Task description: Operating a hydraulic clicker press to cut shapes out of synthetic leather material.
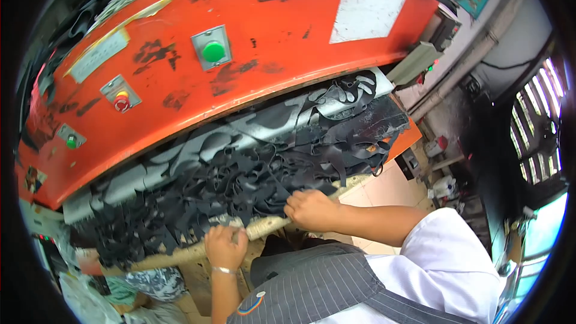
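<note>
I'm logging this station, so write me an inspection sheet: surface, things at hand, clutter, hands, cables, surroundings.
Surface: pale front edge exposed; most of the rest covered.
Things at hand: heap of tangled black strips; pale board behind it, with black cut sheet on top.
Clutter: clear plastic and patterned cloth, lower left.
Hands: left hand at the front edge; right hand beside the heap, hold unclear.
Cables: one thin dark line on the right-hand wall, possibly a cable.
Surroundings: orange-red machine with green button; barred window at right.
</note>
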Tool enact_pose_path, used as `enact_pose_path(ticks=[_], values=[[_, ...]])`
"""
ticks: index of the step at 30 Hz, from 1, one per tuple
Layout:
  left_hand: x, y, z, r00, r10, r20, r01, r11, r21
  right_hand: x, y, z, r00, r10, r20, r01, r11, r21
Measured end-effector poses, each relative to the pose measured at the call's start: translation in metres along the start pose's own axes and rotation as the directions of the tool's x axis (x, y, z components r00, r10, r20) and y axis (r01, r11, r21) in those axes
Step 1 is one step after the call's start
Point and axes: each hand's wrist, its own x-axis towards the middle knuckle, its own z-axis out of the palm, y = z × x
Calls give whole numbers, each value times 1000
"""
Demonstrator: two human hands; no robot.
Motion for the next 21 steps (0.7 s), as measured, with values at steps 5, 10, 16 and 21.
enact_pose_path(ticks=[5, 10, 16, 21], values=[[59, 5, -41, 928, -59, 368, 109, 987, -118, 41, 77, -50, 942, -203, 266, 66, 892, 447], [181, 11, -16, 972, 185, 144, -142, 954, -265, 186, 196, -8, 840, -435, -323, 470, 882, 35], [279, -6, 92, 963, 269, 28, -263, 954, -142, 314, 266, 53, 517, -855, 48, 855, 518, 32], [286, -2, 105, 951, 308, 30, -305, 950, -72, 334, 291, 48, 307, -923, -233, 951, 308, 31]])
